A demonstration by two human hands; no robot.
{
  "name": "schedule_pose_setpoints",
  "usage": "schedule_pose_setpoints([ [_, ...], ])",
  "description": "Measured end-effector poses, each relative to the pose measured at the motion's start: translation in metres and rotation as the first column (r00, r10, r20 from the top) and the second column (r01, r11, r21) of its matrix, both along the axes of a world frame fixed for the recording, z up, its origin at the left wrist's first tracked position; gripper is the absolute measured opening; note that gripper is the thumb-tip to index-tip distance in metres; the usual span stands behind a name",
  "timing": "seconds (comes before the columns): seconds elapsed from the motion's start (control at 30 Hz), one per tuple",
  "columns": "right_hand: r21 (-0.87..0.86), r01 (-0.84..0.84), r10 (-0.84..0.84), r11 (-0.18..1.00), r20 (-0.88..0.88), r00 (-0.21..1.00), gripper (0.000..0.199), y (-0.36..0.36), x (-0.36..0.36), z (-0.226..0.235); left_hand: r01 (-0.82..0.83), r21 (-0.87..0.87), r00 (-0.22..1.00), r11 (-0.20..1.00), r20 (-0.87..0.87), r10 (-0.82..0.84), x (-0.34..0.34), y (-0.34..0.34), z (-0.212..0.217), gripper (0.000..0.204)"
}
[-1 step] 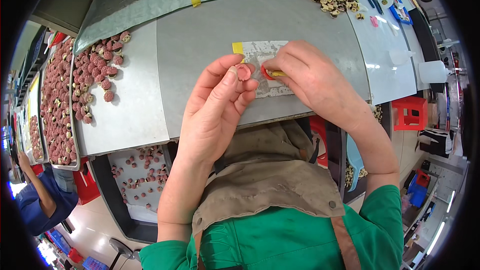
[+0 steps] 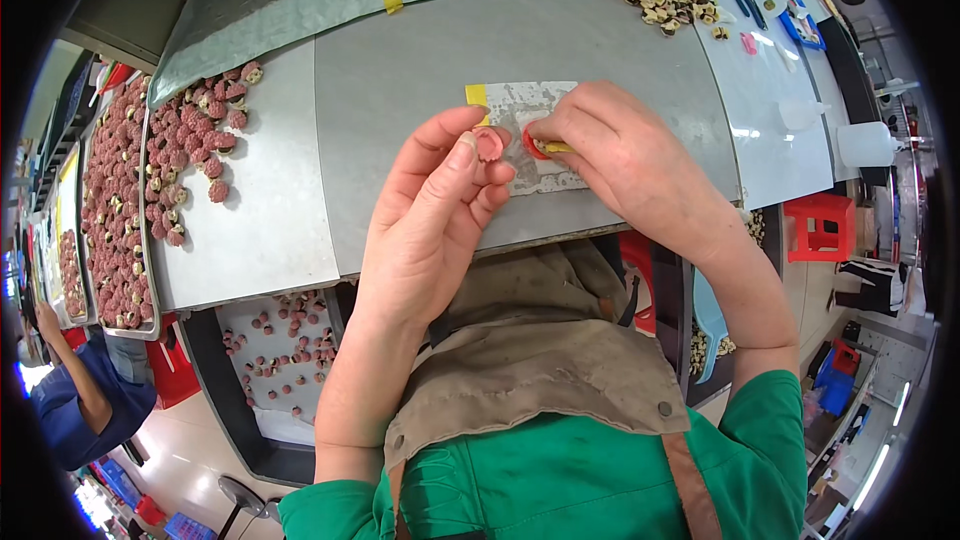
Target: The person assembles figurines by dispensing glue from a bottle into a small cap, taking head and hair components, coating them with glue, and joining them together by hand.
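Pinching a small pink round part [image 2: 488, 143] between thumb and fingers of the left hand [image 2: 440, 210], just beside a red ring [image 2: 533, 143] clamped in the right hand [image 2: 625, 155]; both meeting fingertip to fingertip above the grey worktop [image 2: 420, 70], over a taped sheet [image 2: 520, 100].

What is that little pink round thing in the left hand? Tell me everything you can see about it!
The small round pink part looks like a ridged little cap with a paler middle, perhaps plastic. It is pinched between the thumb and fingertips of the left hand, held up above the grey metal worktable, facing the camera. Right beside it, the right hand holds a red ring-shaped piece; whether the two touch cannot be told.
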State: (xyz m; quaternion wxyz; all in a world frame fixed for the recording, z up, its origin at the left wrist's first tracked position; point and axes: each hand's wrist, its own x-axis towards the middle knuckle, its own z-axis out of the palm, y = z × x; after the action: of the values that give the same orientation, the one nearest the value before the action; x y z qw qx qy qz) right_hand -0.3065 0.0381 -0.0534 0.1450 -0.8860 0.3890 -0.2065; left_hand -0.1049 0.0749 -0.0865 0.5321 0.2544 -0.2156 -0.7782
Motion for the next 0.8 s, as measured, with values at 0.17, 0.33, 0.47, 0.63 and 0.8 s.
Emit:
schedule_pose_setpoints([
  [0.17,0.235,0.059,-0.098,0.970,0.159,0.982,0.016,-0.002,-0.008,0.000,-0.013,0.029,1.000,1.000,0.015,0.012,-0.001,0.001,0.005,0.035],
  [0.33,0.599,-0.011,-0.342,0.801,0.472,0.812,0.018,0.017,-0.004,0.002,0.035,0.017,0.998,0.999,-0.053,-0.034,0.004,0.000,0.001,0.035],
  [0.47,0.478,-0.074,-0.290,0.875,0.642,0.710,0.019,0.020,0.006,-0.008,0.057,0.039,0.998,0.998,0.022,-0.058,0.001,0.000,0.008,0.035],
  [0.63,0.319,-0.063,-0.139,0.946,0.573,0.808,0.021,0.019,0.012,-0.002,0.029,0.024,0.998,0.999,0.055,-0.030,-0.005,0.000,0.012,0.033],
  [0.8,0.116,-0.020,-0.040,0.993,0.488,0.872,0.021,0.019,0.016,-0.002,0.013,-0.017,0.993,1.000,0.117,-0.010,-0.011,0.003,0.011,0.029],
])
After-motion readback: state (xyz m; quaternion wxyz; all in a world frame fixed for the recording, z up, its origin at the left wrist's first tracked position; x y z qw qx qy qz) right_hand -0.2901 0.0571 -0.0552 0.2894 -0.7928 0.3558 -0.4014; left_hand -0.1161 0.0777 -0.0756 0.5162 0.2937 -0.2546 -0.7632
